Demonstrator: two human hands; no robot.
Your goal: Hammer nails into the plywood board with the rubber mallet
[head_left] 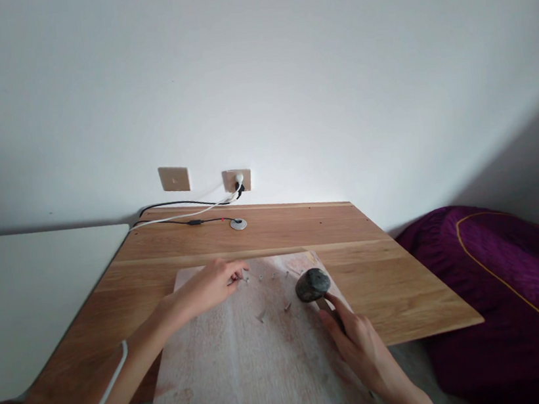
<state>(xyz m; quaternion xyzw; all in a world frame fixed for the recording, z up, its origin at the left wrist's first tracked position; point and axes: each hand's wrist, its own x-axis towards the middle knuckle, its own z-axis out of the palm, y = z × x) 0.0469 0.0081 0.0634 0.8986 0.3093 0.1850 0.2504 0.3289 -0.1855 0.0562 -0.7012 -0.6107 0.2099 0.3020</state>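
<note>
My right hand (360, 345) is wrapped round the handle of a mallet with a thick dark head (313, 285), held over the right side of a worn, whitish wooden board (237, 372). My left hand (224, 278) is near the board's far edge, its fingers curled in a pinch at a small nail (247, 280); the exact grip is too small to see clearly. Several small nails are in a row to the right of these fingers, one of them a nail (261, 276) close by. Nearer to me, a loose nail (261, 317) and another nail (288, 307) lie on the board.
The board rests on a wooden desktop (399, 284) against a white wall. Behind it are cables (195, 222), a round cable grommet (238, 224) and a wall socket (245, 179) with plugs. A white surface (39, 305) is at left, a purple cover (501, 304) at right.
</note>
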